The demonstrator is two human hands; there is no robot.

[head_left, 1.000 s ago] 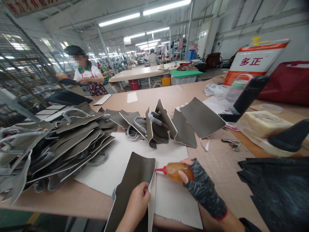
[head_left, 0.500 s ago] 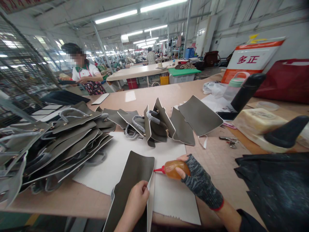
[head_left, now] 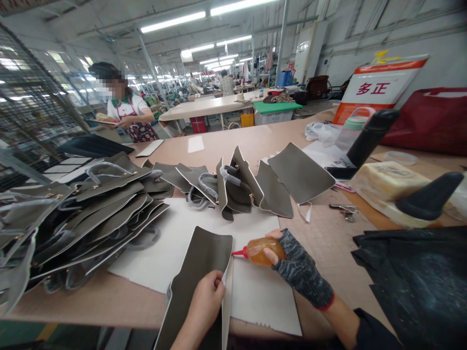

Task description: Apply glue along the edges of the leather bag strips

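My left hand (head_left: 206, 301) grips the near right edge of an olive-grey leather panel (head_left: 199, 272) that rises off the table's front edge. My right hand (head_left: 292, 265), in a dark knitted fingerless glove, holds a small amber squeeze bottle (head_left: 261, 250) with a red nozzle. The nozzle tip sits at the panel's right edge. Under both lies a white sheet (head_left: 255, 291) on the table.
A heap of olive-grey bag panels with handles (head_left: 83, 214) fills the left; more stand folded at centre (head_left: 237, 187). Black material (head_left: 416, 287) lies right, with black forms (head_left: 428, 199), a yellowish block (head_left: 383, 187) and scissors (head_left: 343, 211). A co-worker (head_left: 126, 112) stands far left.
The bottle and my right hand have drifted slightly left and farther along the panel's edge. My left hand keeps its grip on the panel.
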